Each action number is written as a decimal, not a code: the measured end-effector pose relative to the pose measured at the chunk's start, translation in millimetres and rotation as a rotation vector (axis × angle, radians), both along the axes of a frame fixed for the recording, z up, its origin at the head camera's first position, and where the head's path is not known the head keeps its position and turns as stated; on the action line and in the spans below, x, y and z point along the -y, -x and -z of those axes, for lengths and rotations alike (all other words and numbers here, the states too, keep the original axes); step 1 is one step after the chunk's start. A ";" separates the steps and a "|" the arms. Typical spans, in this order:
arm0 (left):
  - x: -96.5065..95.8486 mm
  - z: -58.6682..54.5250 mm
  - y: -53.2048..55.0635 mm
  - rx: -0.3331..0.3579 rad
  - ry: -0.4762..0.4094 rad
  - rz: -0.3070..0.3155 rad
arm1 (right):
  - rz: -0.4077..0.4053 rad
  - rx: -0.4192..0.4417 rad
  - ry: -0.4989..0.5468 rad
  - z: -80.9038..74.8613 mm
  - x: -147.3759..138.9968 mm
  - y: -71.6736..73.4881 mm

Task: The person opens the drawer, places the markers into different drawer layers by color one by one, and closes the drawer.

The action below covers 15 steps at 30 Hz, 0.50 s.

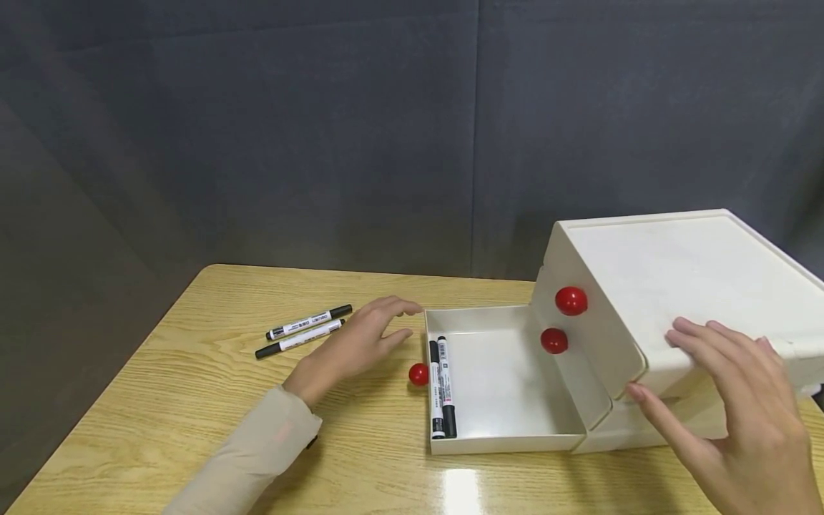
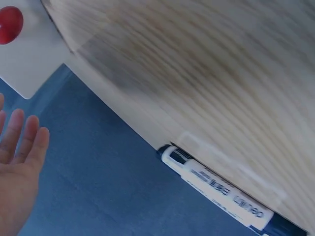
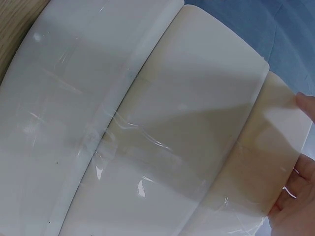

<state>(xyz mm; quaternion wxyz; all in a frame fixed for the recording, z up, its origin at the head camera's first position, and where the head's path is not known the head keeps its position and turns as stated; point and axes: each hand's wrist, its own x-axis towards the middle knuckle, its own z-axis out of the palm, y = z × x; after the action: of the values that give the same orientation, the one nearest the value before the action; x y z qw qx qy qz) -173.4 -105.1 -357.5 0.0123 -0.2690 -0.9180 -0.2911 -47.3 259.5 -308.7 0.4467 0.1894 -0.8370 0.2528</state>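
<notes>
My left hand [image 1: 367, 340] hovers with loosely bent fingers beside the front wall of a pulled-out white drawer [image 1: 508, 379], holding nothing. Two black-and-white markers, one of them this marker [image 1: 447, 386], lie side by side in the drawer along that wall. Behind the left hand, two more markers lie on the table: a rear marker [image 1: 309, 322] and a nearer marker [image 1: 300, 338]. With its fingers spread, my right hand [image 1: 747, 408] rests on the top edge of the white drawer cabinet [image 1: 695, 272], thumb by its near front corner.
A red knob [image 1: 418, 374] sticks out from the open drawer's front. The cabinet's upper front bears an upper red knob [image 1: 571, 300] and a lower red knob [image 1: 554, 340]. A dark cloth [image 1: 322, 143] hangs behind the wooden table [image 1: 161, 400].
</notes>
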 end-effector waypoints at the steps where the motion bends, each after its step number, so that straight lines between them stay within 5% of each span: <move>1: 1.8 0.5 -0.2 0.002 0.000 -0.004 | -0.002 -0.006 0.001 0.1 0.1 0.0; 15: 26.3 8.1 -4.9 0.020 0.031 -0.067 | 0.010 0.023 -0.016 -0.3 -0.9 0.2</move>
<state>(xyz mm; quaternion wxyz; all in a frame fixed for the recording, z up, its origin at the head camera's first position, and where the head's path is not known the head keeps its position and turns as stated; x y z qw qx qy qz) -168.6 -131.4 -365.7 0.0087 -0.2356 -0.9310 -0.2787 -47.5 260.4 -308.4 0.4367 0.1860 -0.8450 0.2462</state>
